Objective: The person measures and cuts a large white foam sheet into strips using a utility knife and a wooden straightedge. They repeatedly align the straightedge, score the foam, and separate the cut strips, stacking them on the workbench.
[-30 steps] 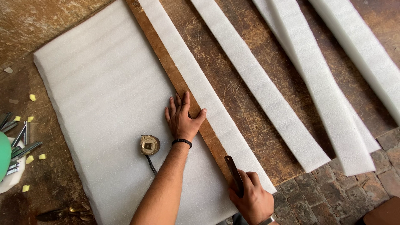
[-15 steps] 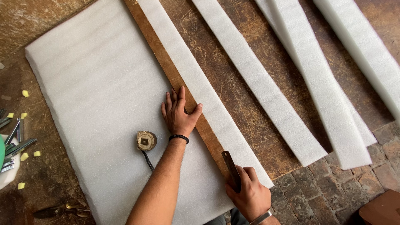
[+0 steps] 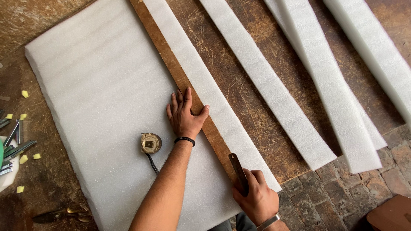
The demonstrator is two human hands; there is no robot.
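Pressing flat on the ruler (image 3: pixel 188 94), the left hand (image 3: pixel 185 116) sits at the centre of the frame with its fingers spread, thumb angled over the ruler's right edge. This long brown wooden straightedge runs from the top centre down to the lower middle, lying along the right edge of the sheet (image 3: pixel 98 111), a big white foam sheet that fills the left half.

At the lower middle, the right hand (image 3: pixel 255 199) is closed around the knife (image 3: pixel 238 172); the dark blade points up along the ruler's right edge, at its near end.

Against the frames from a second ago, the left hand keeps the same splayed press, though it now sits a touch higher on the ruler. The right hand has stayed at the near end with the blade in much the same spot. Just right of the ruler lies a strip (image 3: pixel 209 92) with its near end beside the knife hand, so the cut appears to be at or near its end, with the straightedge still held down.

Three more strips (image 3: pixel 265 81) lie well apart across the worn wooden table (image 3: pixel 239 72), fanning toward the upper right. A small round tape measure (image 3: pixel 150 143) rests on the sheet just left of the left wrist. Scissors (image 3: pixel 60 214) lie at the lower left, with tools (image 3: pixel 15 141) and yellow scraps (image 3: pixel 25 93) along the left edge.
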